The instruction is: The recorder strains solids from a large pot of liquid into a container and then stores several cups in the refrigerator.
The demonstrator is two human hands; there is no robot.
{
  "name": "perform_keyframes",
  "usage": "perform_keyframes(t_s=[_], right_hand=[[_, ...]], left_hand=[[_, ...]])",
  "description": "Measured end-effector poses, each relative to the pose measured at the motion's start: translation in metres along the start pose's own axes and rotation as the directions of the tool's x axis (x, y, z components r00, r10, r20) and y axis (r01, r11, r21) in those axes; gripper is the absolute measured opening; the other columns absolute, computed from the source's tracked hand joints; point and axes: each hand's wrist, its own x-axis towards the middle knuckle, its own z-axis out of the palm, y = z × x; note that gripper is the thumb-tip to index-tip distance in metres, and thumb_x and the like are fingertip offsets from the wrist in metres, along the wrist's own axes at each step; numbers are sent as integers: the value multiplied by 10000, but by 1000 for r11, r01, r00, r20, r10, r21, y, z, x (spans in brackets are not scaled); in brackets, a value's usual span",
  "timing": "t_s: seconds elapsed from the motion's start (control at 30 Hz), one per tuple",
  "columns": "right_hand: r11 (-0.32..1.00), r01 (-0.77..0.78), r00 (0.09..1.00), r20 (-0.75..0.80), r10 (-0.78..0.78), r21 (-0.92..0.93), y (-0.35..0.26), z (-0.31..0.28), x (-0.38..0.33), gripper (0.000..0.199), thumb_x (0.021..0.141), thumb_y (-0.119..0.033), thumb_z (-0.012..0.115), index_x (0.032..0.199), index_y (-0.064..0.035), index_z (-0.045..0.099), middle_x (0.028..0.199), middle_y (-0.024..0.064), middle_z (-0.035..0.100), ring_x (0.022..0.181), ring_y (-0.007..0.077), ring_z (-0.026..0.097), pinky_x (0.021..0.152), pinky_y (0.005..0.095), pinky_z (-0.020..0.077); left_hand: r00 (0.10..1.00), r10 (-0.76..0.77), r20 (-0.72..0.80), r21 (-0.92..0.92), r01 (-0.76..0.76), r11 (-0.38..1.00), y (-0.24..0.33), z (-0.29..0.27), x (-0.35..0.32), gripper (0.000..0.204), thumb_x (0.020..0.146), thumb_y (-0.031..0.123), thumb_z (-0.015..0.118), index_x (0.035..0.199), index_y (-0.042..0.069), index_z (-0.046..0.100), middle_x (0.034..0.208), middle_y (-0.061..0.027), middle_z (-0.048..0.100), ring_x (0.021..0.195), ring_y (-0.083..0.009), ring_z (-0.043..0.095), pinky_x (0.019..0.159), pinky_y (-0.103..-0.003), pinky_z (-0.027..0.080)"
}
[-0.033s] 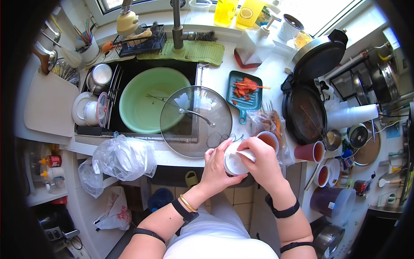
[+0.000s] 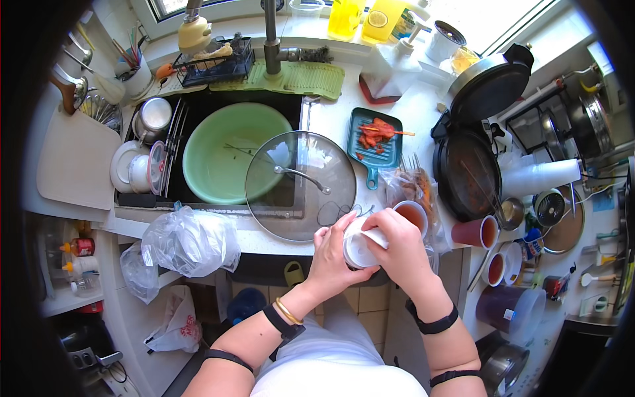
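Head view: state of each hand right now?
Left hand: closed around the small white plastic cup, gripping its side.
Right hand: closed on the same cup, fingers pinching its rim.

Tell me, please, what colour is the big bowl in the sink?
The bowl is pale green, seen clearly in the head view.

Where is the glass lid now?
In the head view, the glass lid lies mid-frame over the sink's right edge, partly covering the green bowl.
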Motion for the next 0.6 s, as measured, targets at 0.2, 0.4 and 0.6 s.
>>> perform_keyframes(t_s=[0.2,0.4,0.6], right_hand=[[986,101,989,-96,-114,-133,-5,16,0,249,637,5,667,848,-57,550,820,101,571,749,289,595,649,370,482],[951,232,965,-70,-251,-206,-2,6,-8,313,602,33,651,893,-67,594,905,88,599,762,287,602,682,360,495],[910,238,966,-12,-257,-339,-8,7,-7,242,643,-42,624,878,-42,568,889,94,568,767,264,604,669,344,497]], left_hand=[[1000,8,0,3,-8,1000,-2,1,1,956,572,315,821,1343,53,320,1351,-112,437,1152,-265,491,988,-457,259],[1000,9,-9,2,-9,1000,-2,2,0,952,565,298,819,1340,54,324,1351,-109,440,1143,-261,499,978,-456,267],[1000,13,-8,27,-13,1000,-1,2,0,946,564,295,816,1338,50,329,1340,-111,451,1138,-255,507,977,-451,268]])
